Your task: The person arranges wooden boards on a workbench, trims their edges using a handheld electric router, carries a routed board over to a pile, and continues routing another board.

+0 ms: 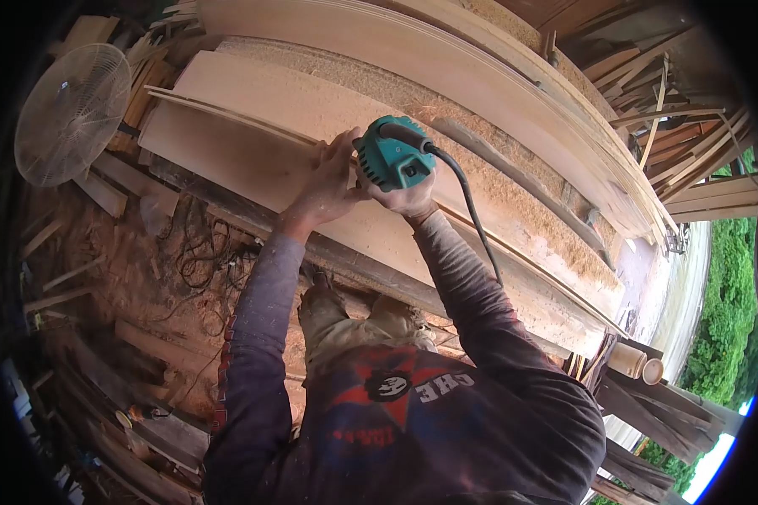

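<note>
Gripping side: from my remote post I see the right hand (408, 199) curled around the underside of the teal power tool (396, 164), fingers mostly hidden beneath it.
Steadying side: the left hand (333, 181) sits against the tool's left flank; I cannot tell whether its fingers press the housing or the wood below.
Tool position: over the pale boards (219, 151), above a thin wooden strip (227, 120) that runs lengthwise along them.
Cord: the dark cable (472, 202) leaves the tool's right side and curves to the right sleeve (463, 265).
Sawdust: I see loose shavings (526, 248) scattered beyond the tool and to its right.
Surroundings: a round fan (72, 114) stands at far left; tangled cords (198, 261) lie on the floor near the bench edge.
</note>
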`<act>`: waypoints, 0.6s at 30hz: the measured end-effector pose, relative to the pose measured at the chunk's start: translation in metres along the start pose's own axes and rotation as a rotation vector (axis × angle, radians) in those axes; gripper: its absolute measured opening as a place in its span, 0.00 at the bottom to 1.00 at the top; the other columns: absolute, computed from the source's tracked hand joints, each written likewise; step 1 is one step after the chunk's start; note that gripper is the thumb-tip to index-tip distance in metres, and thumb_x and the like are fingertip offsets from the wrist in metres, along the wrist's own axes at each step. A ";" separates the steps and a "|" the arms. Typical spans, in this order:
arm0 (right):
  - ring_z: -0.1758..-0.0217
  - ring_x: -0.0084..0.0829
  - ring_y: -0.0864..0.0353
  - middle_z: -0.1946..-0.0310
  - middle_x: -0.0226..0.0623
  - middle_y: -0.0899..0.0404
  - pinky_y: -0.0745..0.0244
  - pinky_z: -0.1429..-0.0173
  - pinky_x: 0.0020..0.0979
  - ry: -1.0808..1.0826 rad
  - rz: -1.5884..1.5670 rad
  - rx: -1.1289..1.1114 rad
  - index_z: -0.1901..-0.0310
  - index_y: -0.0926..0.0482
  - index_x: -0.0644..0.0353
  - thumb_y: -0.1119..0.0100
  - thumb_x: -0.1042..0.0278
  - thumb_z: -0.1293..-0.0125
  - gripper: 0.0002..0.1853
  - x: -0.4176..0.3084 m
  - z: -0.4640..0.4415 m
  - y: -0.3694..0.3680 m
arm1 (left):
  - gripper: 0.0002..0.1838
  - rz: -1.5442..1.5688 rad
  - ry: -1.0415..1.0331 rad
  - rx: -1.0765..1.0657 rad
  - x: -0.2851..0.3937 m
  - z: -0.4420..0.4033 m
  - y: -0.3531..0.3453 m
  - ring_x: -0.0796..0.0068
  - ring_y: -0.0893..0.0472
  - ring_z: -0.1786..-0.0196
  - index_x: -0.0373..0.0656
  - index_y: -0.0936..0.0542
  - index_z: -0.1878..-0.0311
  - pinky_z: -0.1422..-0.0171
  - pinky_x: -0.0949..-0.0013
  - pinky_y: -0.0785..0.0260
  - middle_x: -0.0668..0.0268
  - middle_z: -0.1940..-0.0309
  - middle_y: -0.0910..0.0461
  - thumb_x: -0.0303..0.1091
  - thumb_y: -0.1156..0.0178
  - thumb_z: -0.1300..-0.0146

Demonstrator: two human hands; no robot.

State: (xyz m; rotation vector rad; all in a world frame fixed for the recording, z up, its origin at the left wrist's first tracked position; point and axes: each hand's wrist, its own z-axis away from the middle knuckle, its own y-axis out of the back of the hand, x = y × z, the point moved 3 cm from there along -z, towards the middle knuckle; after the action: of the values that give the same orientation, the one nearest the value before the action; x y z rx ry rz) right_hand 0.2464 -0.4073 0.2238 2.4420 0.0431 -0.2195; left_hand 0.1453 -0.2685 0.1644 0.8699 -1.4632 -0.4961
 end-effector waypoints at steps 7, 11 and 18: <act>0.47 0.40 0.11 0.48 0.30 0.13 0.13 0.47 0.43 0.135 0.197 0.021 0.55 0.13 0.33 0.27 0.62 0.49 0.18 -0.023 -0.028 -0.019 | 0.59 0.091 0.067 -0.028 -0.013 0.004 0.034 0.50 0.52 0.14 0.42 0.55 0.17 0.14 0.40 0.67 0.49 0.20 0.43 0.43 0.25 0.42; 0.49 0.43 0.11 0.47 0.36 0.14 0.14 0.45 0.40 0.138 0.187 -0.020 0.49 0.14 0.44 0.25 0.60 0.48 0.21 -0.020 -0.054 -0.051 | 0.60 0.046 0.077 -0.040 -0.042 -0.002 0.055 0.51 0.51 0.14 0.42 0.57 0.17 0.13 0.41 0.65 0.49 0.20 0.43 0.43 0.25 0.41; 0.46 0.49 0.13 0.49 0.49 0.15 0.18 0.41 0.44 -0.341 -0.467 0.079 0.37 0.24 0.63 0.16 0.49 0.55 0.45 -0.008 -0.050 -0.096 | 0.50 -0.043 -0.014 -0.187 -0.099 0.005 0.049 0.49 0.39 0.20 0.44 0.41 0.21 0.17 0.41 0.57 0.49 0.23 0.39 0.46 0.24 0.41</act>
State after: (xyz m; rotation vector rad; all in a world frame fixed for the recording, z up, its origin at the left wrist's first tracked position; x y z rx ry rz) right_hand 0.2371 -0.3013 0.2030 2.4050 0.4625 -0.8535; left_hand 0.1210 -0.1646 0.1370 0.7520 -1.3881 -0.6610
